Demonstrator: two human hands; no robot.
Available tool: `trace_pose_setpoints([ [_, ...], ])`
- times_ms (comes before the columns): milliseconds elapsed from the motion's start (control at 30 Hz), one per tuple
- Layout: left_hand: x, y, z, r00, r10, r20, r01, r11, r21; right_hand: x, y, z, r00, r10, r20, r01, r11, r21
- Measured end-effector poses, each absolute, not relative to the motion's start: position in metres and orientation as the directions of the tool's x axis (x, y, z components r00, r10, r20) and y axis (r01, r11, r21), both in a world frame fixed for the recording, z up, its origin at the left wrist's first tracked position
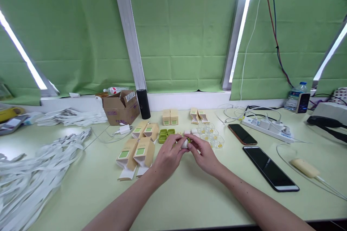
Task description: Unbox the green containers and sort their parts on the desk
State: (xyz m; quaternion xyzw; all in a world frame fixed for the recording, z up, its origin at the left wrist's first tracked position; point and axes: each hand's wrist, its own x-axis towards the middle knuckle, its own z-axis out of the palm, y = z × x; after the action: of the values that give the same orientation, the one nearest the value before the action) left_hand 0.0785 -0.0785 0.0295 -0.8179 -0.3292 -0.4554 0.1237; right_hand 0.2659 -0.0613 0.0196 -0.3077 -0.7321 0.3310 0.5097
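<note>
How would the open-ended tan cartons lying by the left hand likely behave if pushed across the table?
The tan cartons look like thin empty cardboard, so probably light and easy to slide on the smooth table. They lie flat on a broad side, so unlikely to roll or tip. Their open end flaps hang loose and may bend or catch if pushed from that end.

Bright, even light fills the room, coming from glowing strip lights (pixel 242 25) slanting up the green backdrop (pixel 184 32); those strips burn out to pure white. Shadows below them on the table (pixel 189 195) are faint. Wide-angle distortion bows the frame's edges, and far corners soften.
</note>
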Motion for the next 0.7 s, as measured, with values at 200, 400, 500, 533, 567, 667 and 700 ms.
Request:
trace_pose_setpoints([
  [200,0.0759,-0.0776,0.0314,0.265,0.502,0.823,0.606,-0.751,0.262,0.2676,-0.0618,0.0243,-0.313,0.808,0.500,-0.111,0.492,-0.864],
  [400,0.0724,-0.0722,0.0338,0.226,0.681,0.697,0.458,-0.706,0.541,0.2695,-0.0631,0.0271,-0.331,0.800,0.501,-0.205,0.457,-0.866],
  [500,0.0741,-0.0714,0.0339,0.215,0.729,0.650,0.405,-0.673,0.620,0.2694,-0.0622,0.0270,-0.312,0.769,0.558,-0.145,0.541,-0.828],
  [533,0.0749,-0.0713,0.0341,0.206,0.740,0.640,0.391,-0.662,0.640,0.2699,-0.0619,0.0269,-0.299,0.753,0.586,-0.090,0.589,-0.803],
  [567,0.0756,-0.0713,0.0344,0.192,0.750,0.632,0.378,-0.651,0.658,0.2706,-0.0618,0.0267,-0.288,0.732,0.618,-0.022,0.640,-0.768],
  [667,0.0770,-0.0716,0.0356,0.144,0.767,0.626,0.358,-0.630,0.690,0.2735,-0.0625,0.0256,-0.288,0.653,0.701,0.184,0.756,-0.628],
  [700,0.0772,-0.0717,0.0359,0.132,0.769,0.626,0.360,-0.626,0.692,0.2743,-0.0629,0.0251,-0.294,0.630,0.719,0.235,0.777,-0.585],
])
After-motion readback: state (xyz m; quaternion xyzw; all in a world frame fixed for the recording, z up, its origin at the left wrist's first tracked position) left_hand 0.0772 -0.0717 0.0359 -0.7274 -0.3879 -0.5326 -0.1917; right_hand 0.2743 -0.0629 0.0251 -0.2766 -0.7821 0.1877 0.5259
